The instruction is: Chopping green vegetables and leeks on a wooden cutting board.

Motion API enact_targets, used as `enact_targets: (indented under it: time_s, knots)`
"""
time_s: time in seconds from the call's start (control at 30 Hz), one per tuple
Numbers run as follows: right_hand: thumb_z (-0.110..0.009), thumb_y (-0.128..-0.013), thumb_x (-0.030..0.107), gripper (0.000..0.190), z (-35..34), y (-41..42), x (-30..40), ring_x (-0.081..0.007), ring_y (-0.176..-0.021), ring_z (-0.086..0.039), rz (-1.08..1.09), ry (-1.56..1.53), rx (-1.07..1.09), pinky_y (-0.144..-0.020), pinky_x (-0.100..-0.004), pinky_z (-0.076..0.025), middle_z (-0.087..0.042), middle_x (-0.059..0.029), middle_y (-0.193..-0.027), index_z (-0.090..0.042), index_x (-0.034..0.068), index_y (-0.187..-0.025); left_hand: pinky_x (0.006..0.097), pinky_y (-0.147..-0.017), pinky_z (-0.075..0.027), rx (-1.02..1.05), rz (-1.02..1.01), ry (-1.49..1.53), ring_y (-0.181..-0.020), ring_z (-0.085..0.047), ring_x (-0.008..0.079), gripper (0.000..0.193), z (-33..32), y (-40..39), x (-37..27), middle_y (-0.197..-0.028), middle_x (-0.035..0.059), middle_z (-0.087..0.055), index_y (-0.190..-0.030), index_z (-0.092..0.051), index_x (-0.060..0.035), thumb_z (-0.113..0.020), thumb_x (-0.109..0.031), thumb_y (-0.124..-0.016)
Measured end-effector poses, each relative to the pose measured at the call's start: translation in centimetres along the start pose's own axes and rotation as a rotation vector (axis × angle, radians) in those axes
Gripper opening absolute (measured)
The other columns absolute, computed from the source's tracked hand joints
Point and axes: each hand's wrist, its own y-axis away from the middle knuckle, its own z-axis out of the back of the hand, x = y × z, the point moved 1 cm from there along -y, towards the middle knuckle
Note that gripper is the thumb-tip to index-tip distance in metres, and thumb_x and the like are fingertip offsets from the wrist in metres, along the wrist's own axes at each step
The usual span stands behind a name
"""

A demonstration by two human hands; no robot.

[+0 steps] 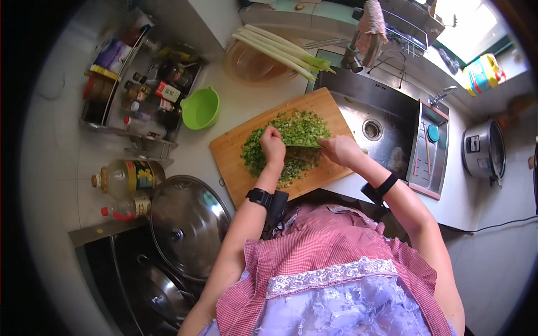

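A heap of finely chopped greens (302,126) is spread over a wooden cutting board (231,155) on the counter. My right hand (342,151) grips the handle end of a kitchen knife (302,152), whose broad blade lies across the greens. At the blade's other end is my left hand (273,145), fingers curled in near its tip; whether they touch or pinch the blade cannot be told. Some greens lie on the near side of the blade, and part of the heap is hidden by my left hand and wrist.
Right of the board is a steel sink (372,147). A green plastic bowl (201,108) and bottle rack (143,122) stand left. Long scallion stalks (281,50) rest on a bowl behind. A pot lid (189,227) and oil bottles (130,178) are at the near left.
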Motion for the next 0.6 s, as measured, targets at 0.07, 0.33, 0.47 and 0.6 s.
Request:
enact_targets:
  time_s: [0.07,0.33,0.47,0.6]
  knots:
    - [-0.055,-0.088,0.029,0.024,1.0,-1.3,0.5,-0.0382,-0.072,-0.063,-0.017,0.073,0.078,-0.064,-0.0501,-0.048,-0.063,-0.0195,-0.074,-0.055,0.01,-0.101,0.0298,-0.055,-0.027,-0.01,0.121,0.056,-0.058,-0.028,0.0142,0.021,-0.4,-0.9,-0.8,-0.062,0.0036,-0.03,-0.068,-0.034,-0.0069,-0.036,0.008,-0.082]
    - [-0.055,-0.088,0.028,0.023,0.3,0.1,-2.8,-0.0377,-0.075,-0.063,-0.046,-0.114,-0.036,-0.067,-0.0486,-0.049,-0.065,-0.0175,-0.077,-0.057,0.009,-0.101,0.0304,-0.058,-0.028,0.104,0.053,-0.105,-0.061,-0.028,0.0145,0.019,-2.7,-1.0,-4.7,-0.066,0.0026,-0.031,-0.07,-0.033,-0.0068,-0.035,0.006,-0.084]
    - [-0.055,-0.087,0.026,0.02,2.6,-2.1,1.3,-0.0366,-0.076,-0.064,-0.049,0.027,0.026,-0.068,-0.0468,-0.05,-0.065,-0.0169,-0.077,-0.06,0.01,-0.097,0.0292,-0.056,-0.028,0.034,0.154,0.109,-0.059,-0.03,0.0138,0.019,-0.3,-3.1,-0.4,-0.062,0.0011,-0.032,-0.068,-0.037,-0.0067,-0.037,0.006,-0.082]
    - [-0.056,-0.086,0.025,0.018,2.9,-3.2,-0.1,-0.0357,-0.076,-0.064,-0.043,0.093,0.062,-0.067,-0.0461,-0.05,-0.066,-0.0158,-0.077,-0.062,0.01,-0.094,0.0283,-0.056,-0.028,0.027,0.236,0.162,-0.059,-0.03,0.0129,0.022,-0.8,-2.8,-1.4,-0.063,0.0005,-0.033,-0.066,-0.037,-0.0067,-0.036,0.007,-0.083]
